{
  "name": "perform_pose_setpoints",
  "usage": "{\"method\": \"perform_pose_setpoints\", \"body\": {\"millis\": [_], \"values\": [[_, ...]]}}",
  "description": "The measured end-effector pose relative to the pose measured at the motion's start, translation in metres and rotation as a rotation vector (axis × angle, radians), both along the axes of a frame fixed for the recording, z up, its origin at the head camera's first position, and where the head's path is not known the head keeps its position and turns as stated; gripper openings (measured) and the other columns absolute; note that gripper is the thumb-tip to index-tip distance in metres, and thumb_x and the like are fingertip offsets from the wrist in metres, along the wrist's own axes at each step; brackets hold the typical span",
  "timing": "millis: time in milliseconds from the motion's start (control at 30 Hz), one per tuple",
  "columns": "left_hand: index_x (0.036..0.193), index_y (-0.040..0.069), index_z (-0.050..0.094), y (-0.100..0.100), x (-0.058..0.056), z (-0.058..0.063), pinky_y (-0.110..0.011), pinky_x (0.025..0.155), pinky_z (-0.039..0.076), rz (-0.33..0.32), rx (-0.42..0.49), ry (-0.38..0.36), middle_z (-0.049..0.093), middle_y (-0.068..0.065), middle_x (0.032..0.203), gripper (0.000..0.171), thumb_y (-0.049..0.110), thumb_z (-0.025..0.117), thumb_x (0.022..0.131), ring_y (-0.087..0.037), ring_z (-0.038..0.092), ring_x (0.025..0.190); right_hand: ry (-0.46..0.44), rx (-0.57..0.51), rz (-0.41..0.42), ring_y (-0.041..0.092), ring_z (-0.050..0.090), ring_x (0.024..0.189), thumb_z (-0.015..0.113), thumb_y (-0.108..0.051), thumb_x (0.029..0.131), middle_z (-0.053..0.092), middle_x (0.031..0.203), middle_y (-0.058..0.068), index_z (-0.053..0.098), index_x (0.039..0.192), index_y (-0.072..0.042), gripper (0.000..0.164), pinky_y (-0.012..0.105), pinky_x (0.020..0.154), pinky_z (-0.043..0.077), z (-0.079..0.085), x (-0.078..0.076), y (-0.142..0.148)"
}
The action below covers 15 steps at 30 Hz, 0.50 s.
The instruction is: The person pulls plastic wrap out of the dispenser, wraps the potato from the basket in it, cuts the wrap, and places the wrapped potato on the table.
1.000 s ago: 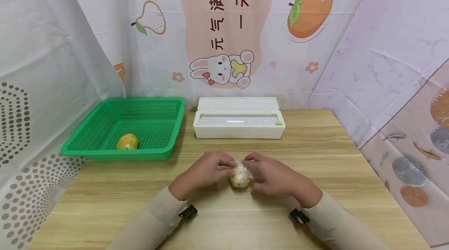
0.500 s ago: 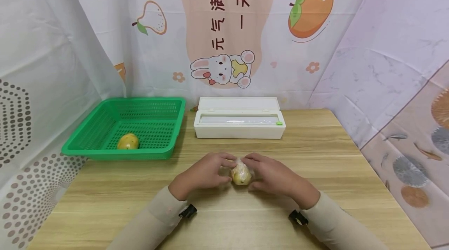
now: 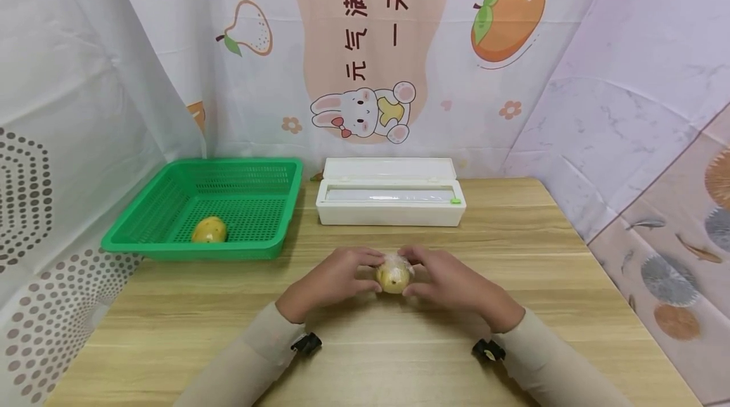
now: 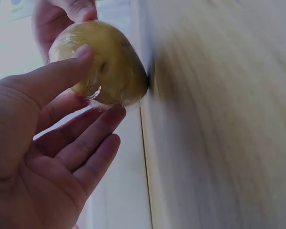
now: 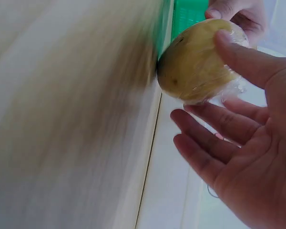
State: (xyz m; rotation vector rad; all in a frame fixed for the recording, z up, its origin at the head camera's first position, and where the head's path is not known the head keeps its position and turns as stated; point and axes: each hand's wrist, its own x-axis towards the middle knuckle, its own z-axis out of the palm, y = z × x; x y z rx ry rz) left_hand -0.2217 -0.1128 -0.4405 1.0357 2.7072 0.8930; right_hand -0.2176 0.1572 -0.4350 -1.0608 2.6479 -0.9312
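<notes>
A yellow potato (image 3: 393, 279) with clear cling film round it rests on the wooden table, midway between the two hands. In the head view my left hand (image 3: 336, 279) pinches its left side between thumb and fingers, and my right hand (image 3: 450, 281) grips the opposite side the same way. The left wrist view shows the film pulled smooth over the potato (image 4: 117, 57), with my left thumb lying across it. Bunched film gathers near the right fingers on the potato (image 5: 195, 57) in the right wrist view.
A white cling film box (image 3: 390, 214), its lid up, stands at the back of the wooden table (image 3: 365, 362); a green slider sits at its right end. Back left is a green plastic basket (image 3: 274, 245) with another potato (image 3: 210, 230) inside. Printed curtains hang behind.
The potato has turned between the hands and shifted slightly away from me; more bare yellow faces the head camera. Both thumbs have come in against it. Basket and box have stayed put.
</notes>
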Motion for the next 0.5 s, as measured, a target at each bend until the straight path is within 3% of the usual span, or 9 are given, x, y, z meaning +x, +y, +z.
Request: {"method": "perform_pose_setpoints", "body": {"millis": [100,233,500], "values": [[0.135,0.013,0.069,-0.0024,-0.002,-0.0003,-0.037,0.111,0.049,0.005,0.059,-0.07,0.067,0.003,0.138,0.048,0.031,0.08,0.092,-0.015,0.059,0.133,-0.057,-0.095,0.018,0.019,0.062,0.13,0.079,-0.033,0.092,0.062,0.139,-0.004,0.054,0.14,-0.016,0.056,0.041,0.108,0.051,-0.0005,-0.0033,0.0032],[0.132,0.02,0.071,-0.0049,-0.0035,-0.0017,-0.033,0.105,0.053,0.003,0.139,-0.165,0.069,0.01,0.132,0.04,0.033,0.076,0.095,-0.008,0.063,0.124,-0.083,-0.141,0.031,0.017,0.061,0.128,0.073,-0.037,0.097,0.061,0.139,-0.009,0.057,0.141,-0.02,0.05,0.043,0.107,0.052,-0.0016,-0.0056,0.0053],[0.134,0.02,0.07,-0.0051,-0.004,-0.0035,-0.03,0.095,0.055,0.045,0.223,-0.289,0.071,0.011,0.124,0.041,0.045,0.064,0.102,-0.005,0.066,0.113,-0.173,-0.246,-0.012,0.017,0.066,0.118,0.065,-0.039,0.102,0.063,0.135,-0.008,0.063,0.138,-0.025,0.038,0.038,0.099,0.056,-0.0035,-0.008,0.0058]]}}
